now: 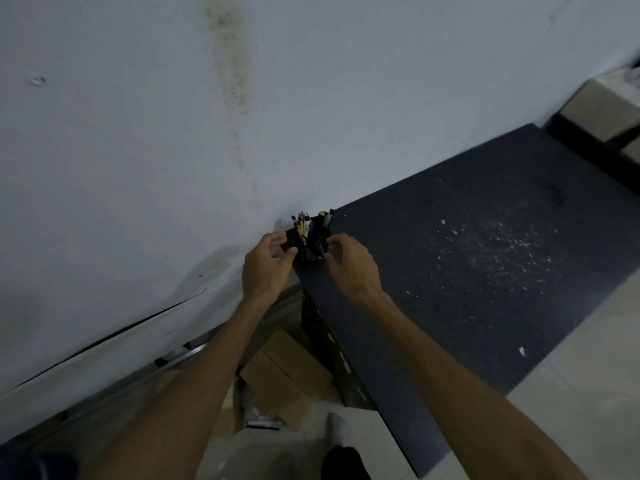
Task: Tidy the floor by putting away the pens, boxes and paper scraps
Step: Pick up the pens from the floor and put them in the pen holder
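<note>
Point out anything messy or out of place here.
White scraps are scattered across the dark tabletop. Cardboard boxes sit jumbled on the floor below its edge. The pen holder stands upright at the corner.

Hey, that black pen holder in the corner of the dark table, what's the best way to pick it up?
Judging by its pose, grip the pen holder by its two opposite side walls, low on the body, coming from the near side where the left hand and right hand flank it. It stands upright with pens sticking out the top, so avoid grabbing from above.
</note>
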